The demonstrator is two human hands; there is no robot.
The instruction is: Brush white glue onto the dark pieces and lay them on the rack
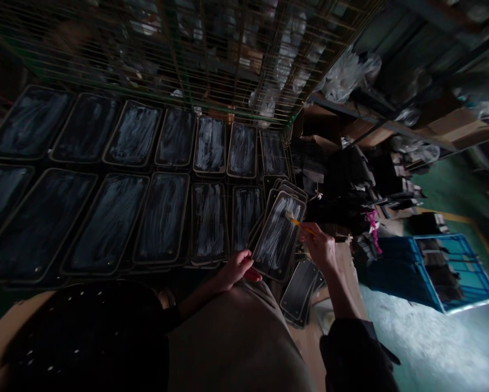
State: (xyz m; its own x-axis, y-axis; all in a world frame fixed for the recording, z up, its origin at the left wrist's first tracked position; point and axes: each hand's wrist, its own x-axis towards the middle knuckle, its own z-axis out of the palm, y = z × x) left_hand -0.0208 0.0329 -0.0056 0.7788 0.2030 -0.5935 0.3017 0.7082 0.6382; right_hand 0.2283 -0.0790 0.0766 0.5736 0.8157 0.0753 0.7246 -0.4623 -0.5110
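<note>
Nearest, below the lap [236, 321], nothing is held; just beyond it, the near left corner of a panel [274, 242] is pinched by the left hand [239, 268], thumb on the upper side. The panel lies tilted over a few others at the right end of the near row [160, 218], its dark face streaked white. A brush [303, 225] is gripped in the right hand [320, 245], its tip against the panel's far half. Because only one corner seems pinched and the pile beneath is uneven, the panel could be swivelled or tipped by a hard stroke. Streaks, if wet, could be smeared by straying fingers. Loose panels [300, 288] below the right forearm could be caught by the sleeve [356, 348]. Farther off, the far row [175, 136] is backed by a wire cage [179, 60].
</note>
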